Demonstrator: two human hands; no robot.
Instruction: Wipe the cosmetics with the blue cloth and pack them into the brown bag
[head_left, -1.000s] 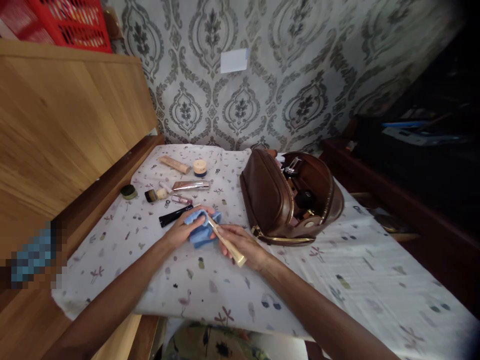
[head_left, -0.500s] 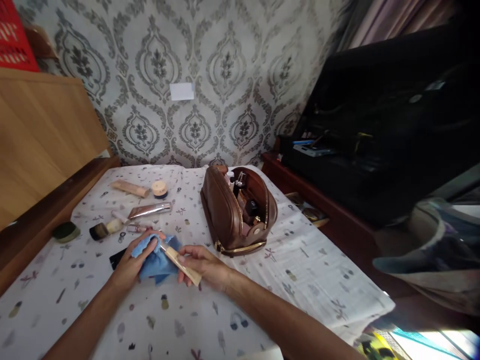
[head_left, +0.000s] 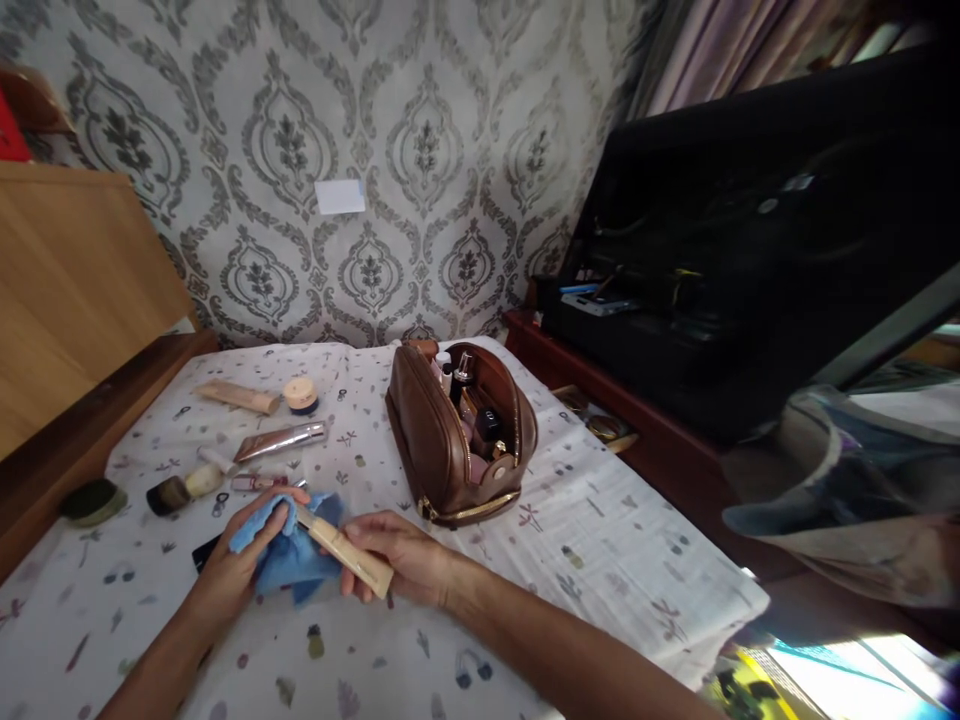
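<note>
My left hand (head_left: 229, 568) is closed around a blue cloth (head_left: 289, 555) and presses it against the top end of a beige cosmetic tube (head_left: 346, 553). My right hand (head_left: 405, 560) grips the tube's lower end, holding it slanted just above the patterned white cloth on the table (head_left: 615, 560). Right behind my hands stands an open brown leather makeup bag (head_left: 439, 440) with bottles and small items sticking up inside.
Laid out at the left are a beige tube (head_left: 238, 396), a small jar (head_left: 301, 394), a silver tube (head_left: 281, 441), a brush head (head_left: 182, 488), a dark green compact (head_left: 94, 500) and a black item partly under my left hand. A wooden headboard (head_left: 67, 290) stands left, dark furniture (head_left: 720, 280) right.
The camera has swung right, shifting the table and my hands leftward in view. Both hands keep their hold on cloth and tube; the cloth has moved slightly along the tube.
</note>
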